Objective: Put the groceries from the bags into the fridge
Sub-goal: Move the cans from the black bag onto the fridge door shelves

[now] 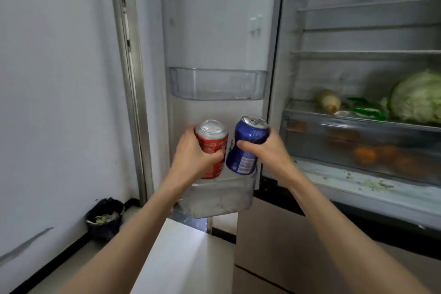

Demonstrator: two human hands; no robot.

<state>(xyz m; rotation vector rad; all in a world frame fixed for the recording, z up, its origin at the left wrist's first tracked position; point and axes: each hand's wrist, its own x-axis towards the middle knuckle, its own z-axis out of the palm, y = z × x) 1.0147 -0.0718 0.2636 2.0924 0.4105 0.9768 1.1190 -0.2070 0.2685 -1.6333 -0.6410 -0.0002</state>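
My left hand [193, 153] grips a red soda can [212, 143], held upright. My right hand [267, 148] grips a blue soda can [245, 148], tilted with its top leaning right. Both cans hang side by side just above the lower clear bin [219, 200] of the open fridge door [214, 31]; the blue can's base reaches the bin's rim. An upper clear door bin [217, 83] holds nothing that I can see.
To the right, the fridge interior shows a cabbage [417, 95], a green packet [367, 107] and a pale vegetable [328, 100] on a shelf, with orange fruit [365, 154] in the drawer below. A black bin [105, 218] stands on the floor by the left wall.
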